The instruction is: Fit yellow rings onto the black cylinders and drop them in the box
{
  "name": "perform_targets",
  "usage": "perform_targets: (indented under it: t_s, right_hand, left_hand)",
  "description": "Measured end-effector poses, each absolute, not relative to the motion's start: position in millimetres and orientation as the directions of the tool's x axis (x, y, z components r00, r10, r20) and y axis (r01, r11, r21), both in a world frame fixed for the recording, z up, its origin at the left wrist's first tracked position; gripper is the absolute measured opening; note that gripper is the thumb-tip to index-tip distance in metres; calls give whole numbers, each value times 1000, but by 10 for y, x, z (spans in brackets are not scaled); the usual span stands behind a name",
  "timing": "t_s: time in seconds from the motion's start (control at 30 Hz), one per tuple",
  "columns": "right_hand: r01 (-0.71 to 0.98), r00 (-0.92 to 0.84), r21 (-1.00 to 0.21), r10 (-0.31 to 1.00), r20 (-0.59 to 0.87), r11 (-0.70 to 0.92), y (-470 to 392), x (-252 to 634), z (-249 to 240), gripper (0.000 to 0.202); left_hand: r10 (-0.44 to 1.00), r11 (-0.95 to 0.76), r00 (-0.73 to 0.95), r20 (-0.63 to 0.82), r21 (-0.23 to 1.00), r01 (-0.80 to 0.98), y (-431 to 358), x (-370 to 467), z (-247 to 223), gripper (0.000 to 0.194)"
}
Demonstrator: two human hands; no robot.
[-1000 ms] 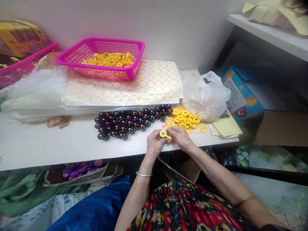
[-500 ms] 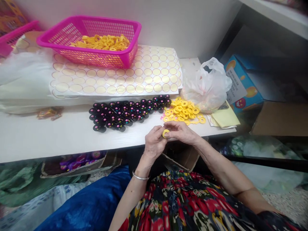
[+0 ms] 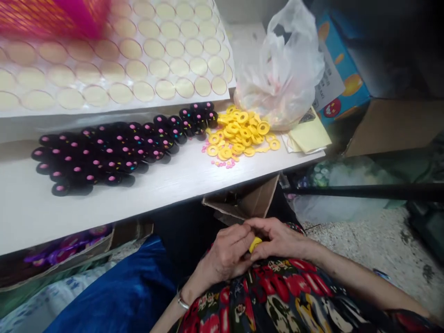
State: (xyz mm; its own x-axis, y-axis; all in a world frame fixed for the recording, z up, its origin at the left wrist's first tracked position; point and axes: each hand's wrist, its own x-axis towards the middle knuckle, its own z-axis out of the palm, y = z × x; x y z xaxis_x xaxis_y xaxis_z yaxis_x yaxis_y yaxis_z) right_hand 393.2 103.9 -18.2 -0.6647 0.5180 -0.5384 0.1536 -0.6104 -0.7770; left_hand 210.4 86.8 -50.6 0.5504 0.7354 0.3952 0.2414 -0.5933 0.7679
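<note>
In the head view, a yellow piece (image 3: 255, 244) is held between the left hand (image 3: 227, 252) and the right hand (image 3: 277, 238); by both, the grip is kept closed on it, though it is mostly hidden by fingers. From the hands, yellow rings (image 3: 243, 132) are heaped on the table (image 3: 173, 194) at 12 o'clock, pink beads (image 3: 227, 163) are scattered between 11 and 12, and black pieces (image 3: 104, 150) are clustered at 10. From the rings, a white bag (image 3: 284, 83) is set at 1 to 2 o'clock, and folded paper (image 3: 310, 136) at 3.
</note>
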Motion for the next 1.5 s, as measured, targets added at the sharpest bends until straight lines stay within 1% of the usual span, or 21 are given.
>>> perform_targets:
  t_s: [0.07, 0.17, 0.27, 0.33, 0.4, 0.47, 0.57, 0.67, 0.8, 0.9, 1.0, 1.1, 1.2, 1.33, 1.4, 1.5]
  right_hand:
    - [167, -676, -796, 520, -522, -582, 1008, 3960, -243, 41]
    - [193, -685, -855, 558, -468, -481, 1023, 3942, -309, 38]
    - [239, -640, -871, 605, -473, -429, 1028, 3904, -339, 32]
    - [248, -613, -848, 602, -512, -469, 1020, 3893, -333, 29]
    - [207, -629, -805, 554, -545, -556, 1016, 3901, -311, 29]
    - [158, -666, -754, 495, -558, -638, 1019, 3920, -283, 34]
    - [146, -672, -708, 456, -584, -691, 1014, 3938, -254, 41]
    - [148, -646, -699, 467, -604, -700, 979, 3923, -253, 35]
    - [106, -605, -717, 528, -596, -688, 965, 3875, -263, 28]
    - [107, -678, -725, 483, -554, -680, 1049, 3852, -259, 29]
    - [125, -742, -715, 414, -528, -688, 1181, 3833, -270, 33]
    - [122, -711, -672, 408, -573, -731, 1290, 3804, -300, 41]
    - [83, -684, -650, 431, -588, -755, 1355, 3790, -316, 43]
    - [93, -707, -594, 367, -604, -799, 1377, 3803, -318, 44]
    - [97, -703, -597, 370, -608, -796, 1355, 3798, -324, 45]
    - [90, -661, -647, 441, -608, -758, 1292, 3764, -336, 45]
  left_hand:
    - [722, -602, 568, 395, 764, 233, 845, 2129, -540, 14]
    - [724, -626, 528, 444, 745, 232, 856, 2139, -547, 11]
    - [732, -631, 500, 462, 736, 243, 863, 2147, -542, 9]
    - [747, -618, 485, 455, 743, 256, 856, 2159, -549, 9]
    - [763, -599, 474, 440, 756, 262, 838, 2174, -565, 8]
    - [764, -592, 483, 428, 762, 262, 812, 2186, -584, 8]
    - [756, -596, 503, 418, 758, 266, 763, 2194, -601, 7]
    - [758, -604, 499, 420, 740, 296, 722, 2189, -591, 7]
    - [762, -623, 462, 454, 708, 332, 724, 2168, -541, 8]
    - [780, -615, 416, 466, 694, 375, 768, 2163, -504, 6]
    - [807, -587, 370, 461, 691, 422, 816, 2196, -504, 9]
    - [836, -547, 321, 445, 715, 435, 852, 2244, -531, 8]
    - [876, -481, 263, 405, 778, 405, 885, 2251, -546, 6]
    - [899, -432, 243, 365, 834, 344, 904, 2208, -546, 7]
    - [895, -437, 245, 371, 837, 329, 889, 2212, -552, 7]
    - [893, -447, 222, 391, 829, 336, 858, 2248, -556, 5]
